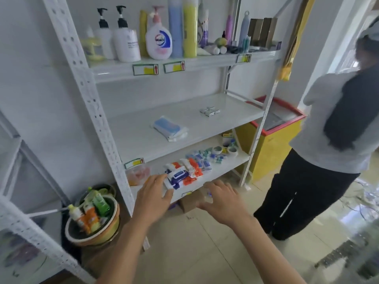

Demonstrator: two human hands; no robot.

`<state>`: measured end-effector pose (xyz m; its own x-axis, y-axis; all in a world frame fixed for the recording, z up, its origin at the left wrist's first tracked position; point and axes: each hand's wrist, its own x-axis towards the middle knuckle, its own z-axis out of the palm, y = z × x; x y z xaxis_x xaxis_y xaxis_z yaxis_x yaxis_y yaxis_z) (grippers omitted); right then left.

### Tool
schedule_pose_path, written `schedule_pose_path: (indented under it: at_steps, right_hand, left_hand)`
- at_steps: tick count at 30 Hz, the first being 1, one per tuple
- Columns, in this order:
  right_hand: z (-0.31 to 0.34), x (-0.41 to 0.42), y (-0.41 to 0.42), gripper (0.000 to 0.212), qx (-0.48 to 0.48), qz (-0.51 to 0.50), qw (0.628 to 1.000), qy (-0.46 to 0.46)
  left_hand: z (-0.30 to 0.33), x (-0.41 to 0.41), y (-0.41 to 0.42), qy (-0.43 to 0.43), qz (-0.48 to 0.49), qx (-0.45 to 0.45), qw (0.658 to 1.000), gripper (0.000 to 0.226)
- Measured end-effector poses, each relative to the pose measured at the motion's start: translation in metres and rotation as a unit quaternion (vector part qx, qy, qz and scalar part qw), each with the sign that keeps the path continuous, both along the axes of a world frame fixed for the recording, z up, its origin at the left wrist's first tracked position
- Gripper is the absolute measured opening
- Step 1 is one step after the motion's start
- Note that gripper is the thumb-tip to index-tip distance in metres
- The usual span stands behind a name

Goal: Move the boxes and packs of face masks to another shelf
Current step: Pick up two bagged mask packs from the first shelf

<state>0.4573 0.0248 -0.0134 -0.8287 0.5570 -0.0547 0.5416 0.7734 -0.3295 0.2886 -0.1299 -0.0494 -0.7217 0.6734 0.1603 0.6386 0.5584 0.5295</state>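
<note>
Reaching toward the lower shelf point(217, 171), both hands, left hand point(152, 198) and right hand point(222, 201), were open and empty, probably to collect packs. The face mask pack point(169, 128) lay at twelve o'clock, on the middle shelf point(225, 103).

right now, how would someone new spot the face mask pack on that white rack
On the white metal rack, find the middle shelf, the barest level. The face mask pack lies near its front: a soft clear wrapper showing light blue, unlike the tiny silver boxes further back.
</note>
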Motion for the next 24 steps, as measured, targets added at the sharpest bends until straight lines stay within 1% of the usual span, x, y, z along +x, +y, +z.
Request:
schedule_pose_path:
  at_steps: [5,8,13,17,19,24]
  right_hand:
    - [0.01,-0.061,0.067,0.073,0.022,0.035,0.999,-0.004]
    - [0.008,-0.101,0.093,0.074,-0.002,0.053,0.999,-0.006]
    - [-0.007,-0.175,0.132,0.073,-0.026,0.07,0.997,0.006]
    - [-0.011,-0.234,0.161,0.072,-0.028,0.074,0.997,0.003]
    - [-0.008,-0.262,0.174,0.075,-0.034,0.071,0.997,-0.011]
    - [-0.008,-0.32,0.207,0.072,-0.021,0.067,0.997,-0.027]
  left_hand:
    - [0.013,-0.054,0.058,-0.011,0.029,0.029,0.999,0.046]
    - [0.009,-0.083,0.073,-0.025,0.059,0.047,0.997,0.049]
    - [-0.004,-0.14,0.094,-0.099,0.103,0.08,0.986,0.052]
    - [-0.008,-0.193,0.123,-0.08,0.113,0.065,0.988,0.056]
    - [-0.004,-0.218,0.137,-0.08,0.106,0.066,0.989,0.058]
    - [0.001,-0.276,0.173,-0.072,0.091,0.063,0.991,0.06]
